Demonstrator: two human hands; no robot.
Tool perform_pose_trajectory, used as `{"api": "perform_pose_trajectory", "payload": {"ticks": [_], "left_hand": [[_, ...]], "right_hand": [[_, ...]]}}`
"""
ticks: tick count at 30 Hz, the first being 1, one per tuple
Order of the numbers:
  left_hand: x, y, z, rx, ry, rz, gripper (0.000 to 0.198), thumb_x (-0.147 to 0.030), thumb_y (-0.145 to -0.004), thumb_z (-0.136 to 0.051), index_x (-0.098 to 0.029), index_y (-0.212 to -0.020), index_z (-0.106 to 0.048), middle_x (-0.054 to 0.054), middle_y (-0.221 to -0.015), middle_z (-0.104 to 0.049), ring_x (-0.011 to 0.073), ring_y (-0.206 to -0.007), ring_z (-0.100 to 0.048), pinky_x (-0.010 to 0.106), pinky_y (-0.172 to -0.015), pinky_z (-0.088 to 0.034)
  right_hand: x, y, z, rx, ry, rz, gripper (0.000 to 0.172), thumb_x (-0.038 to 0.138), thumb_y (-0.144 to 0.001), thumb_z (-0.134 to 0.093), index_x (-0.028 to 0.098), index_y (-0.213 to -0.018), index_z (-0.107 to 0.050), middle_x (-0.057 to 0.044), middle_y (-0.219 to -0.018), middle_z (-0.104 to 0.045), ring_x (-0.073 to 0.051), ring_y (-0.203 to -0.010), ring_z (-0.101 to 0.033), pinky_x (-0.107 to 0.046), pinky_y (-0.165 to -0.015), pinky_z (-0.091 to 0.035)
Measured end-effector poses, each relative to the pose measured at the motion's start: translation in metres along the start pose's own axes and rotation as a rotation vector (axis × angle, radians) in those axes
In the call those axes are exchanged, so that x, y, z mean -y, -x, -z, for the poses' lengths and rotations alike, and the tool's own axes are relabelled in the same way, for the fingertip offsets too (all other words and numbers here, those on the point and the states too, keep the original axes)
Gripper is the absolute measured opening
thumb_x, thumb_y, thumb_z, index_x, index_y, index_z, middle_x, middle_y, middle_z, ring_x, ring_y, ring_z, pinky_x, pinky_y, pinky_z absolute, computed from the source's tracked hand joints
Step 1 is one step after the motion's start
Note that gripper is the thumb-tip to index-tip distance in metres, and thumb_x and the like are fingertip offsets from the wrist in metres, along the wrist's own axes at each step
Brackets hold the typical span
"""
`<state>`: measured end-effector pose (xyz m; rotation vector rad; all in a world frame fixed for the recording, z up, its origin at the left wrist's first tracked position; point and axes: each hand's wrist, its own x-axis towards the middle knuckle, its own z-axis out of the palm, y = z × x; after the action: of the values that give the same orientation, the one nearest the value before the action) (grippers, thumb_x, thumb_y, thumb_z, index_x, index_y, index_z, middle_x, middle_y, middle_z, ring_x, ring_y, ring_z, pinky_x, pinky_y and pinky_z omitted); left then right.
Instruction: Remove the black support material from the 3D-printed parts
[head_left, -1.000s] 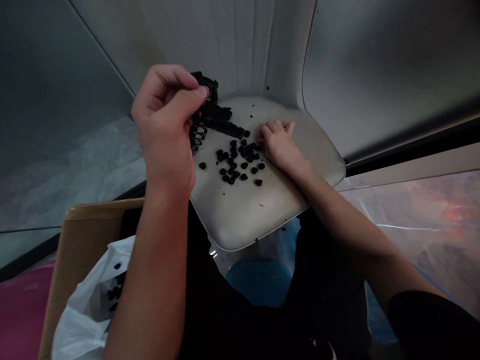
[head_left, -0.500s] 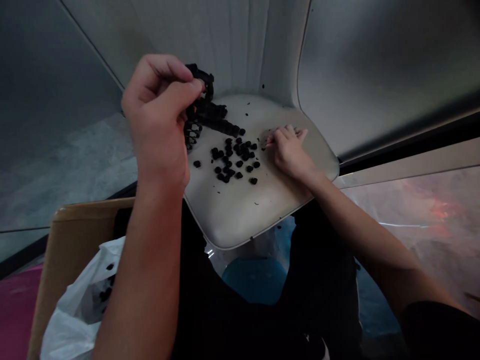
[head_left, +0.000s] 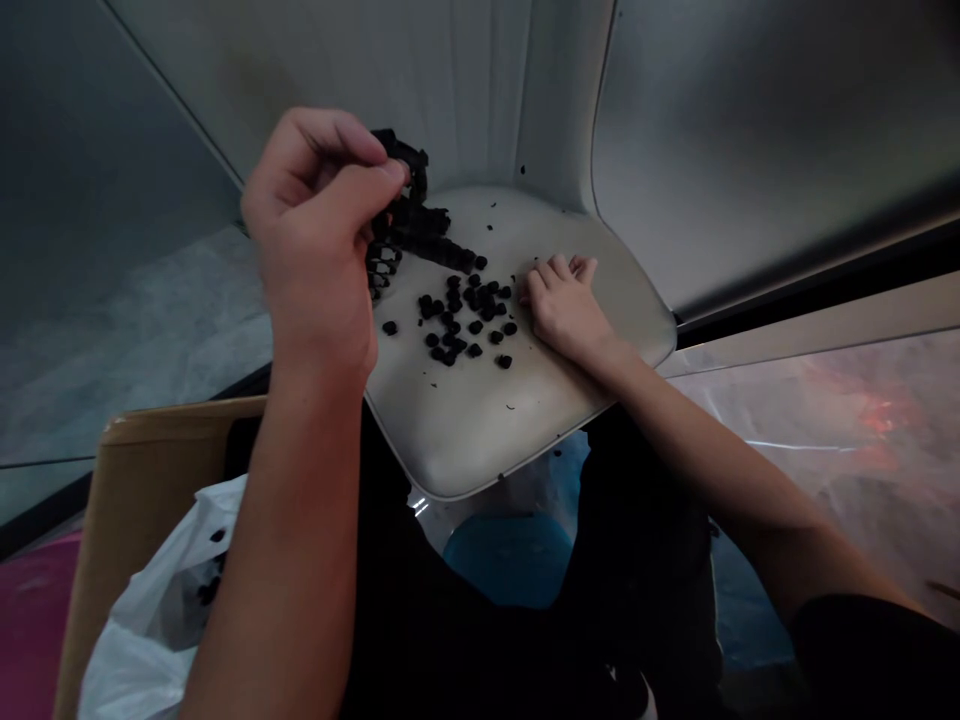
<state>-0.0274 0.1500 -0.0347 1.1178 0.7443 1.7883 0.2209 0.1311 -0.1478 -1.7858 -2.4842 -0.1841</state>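
Observation:
My left hand point(head_left: 322, 230) is raised over the seat's left side, thumb and forefinger pinched on a black moulded rubber-like strip point(head_left: 411, 165). More black strips with a row of knobs point(head_left: 431, 245) lie or hang just below it; where one ends and the other begins is unclear. Several small round black pieces point(head_left: 475, 327) are scattered across the middle of the pale chair seat point(head_left: 465, 430). Right of them, my right hand point(head_left: 566, 305) rests low at the seat with its fingers curled in. What its fingertips hold, if anything, is hidden.
At lower left stands a cardboard box point(head_left: 150, 470) with a white plastic bag point(head_left: 142, 640) containing black pieces. The chair's backrest point(head_left: 420, 90) rises behind the seat. A blue surface point(head_left: 510, 560) shows below, between my legs. Black crumbs dot the seat.
My right hand has shifted slightly left, closer to the small black pieces, and its fingers are more curled under. My left hand keeps its pinch on the black strip.

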Motion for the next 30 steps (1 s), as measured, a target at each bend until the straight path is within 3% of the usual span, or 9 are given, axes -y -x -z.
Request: {"api": "perform_pose_trajectory", "payload": {"ticks": [10, 15, 20, 26, 30], "left_hand": [[0.001, 0.000, 0.001, 0.014, 0.037, 0.010, 0.018, -0.009, -0.061, -0.065, -0.021, -0.071, -0.073, 0.000, -0.071, -0.047, 0.0187, -0.069, -0.051, 0.033, -0.068, -0.021], [0.000, -0.003, 0.005, 0.041, 0.032, 0.002, 0.022, -0.001, -0.067, -0.063, -0.020, -0.073, -0.073, 0.001, -0.071, -0.045, 0.0181, -0.067, -0.047, 0.033, -0.065, -0.019], [-0.003, -0.002, 0.007, 0.071, 0.039, -0.002, 0.029, 0.005, -0.078, -0.060, -0.019, -0.073, -0.074, 0.003, -0.072, -0.046, 0.0183, -0.069, -0.048, 0.032, -0.065, -0.022], [0.002, -0.004, 0.004, 0.016, 0.021, 0.029, 0.023, 0.000, -0.066, -0.062, -0.020, -0.070, -0.072, 0.001, -0.068, -0.047, 0.0179, -0.066, -0.048, 0.033, -0.063, -0.019], [0.006, -0.006, 0.005, 0.055, 0.037, -0.021, 0.025, 0.000, -0.065, -0.061, -0.022, -0.071, -0.073, 0.002, -0.070, -0.048, 0.0183, -0.064, -0.043, 0.034, -0.063, -0.019]], "right_hand": [[-0.002, -0.037, -0.004, -0.061, -0.099, -0.064, 0.029, 0.023, -0.113, -0.038, 0.020, -0.116, -0.066, -0.018, -0.124, -0.071, -0.042, -0.126, -0.057, -0.066, -0.110, -0.038], [-0.006, -0.038, 0.000, -0.024, -0.136, -0.056, 0.032, 0.031, -0.116, -0.040, 0.024, -0.103, -0.068, -0.013, -0.115, -0.074, -0.039, -0.124, -0.060, -0.064, -0.112, -0.037], [-0.011, -0.034, -0.007, -0.039, -0.148, -0.088, 0.038, 0.040, -0.119, -0.038, 0.023, -0.101, -0.067, -0.016, -0.116, -0.073, -0.041, -0.124, -0.060, -0.065, -0.107, -0.039], [-0.017, -0.040, -0.014, -0.012, -0.080, -0.035, 0.032, 0.024, -0.116, -0.033, 0.020, -0.106, -0.063, -0.017, -0.116, -0.070, -0.041, -0.124, -0.059, -0.064, -0.105, -0.040], [-0.028, -0.031, -0.008, -0.041, -0.149, -0.123, 0.019, 0.022, -0.112, -0.042, 0.020, -0.110, -0.061, -0.017, -0.116, -0.071, -0.042, -0.125, -0.057, -0.066, -0.105, -0.038]]}}
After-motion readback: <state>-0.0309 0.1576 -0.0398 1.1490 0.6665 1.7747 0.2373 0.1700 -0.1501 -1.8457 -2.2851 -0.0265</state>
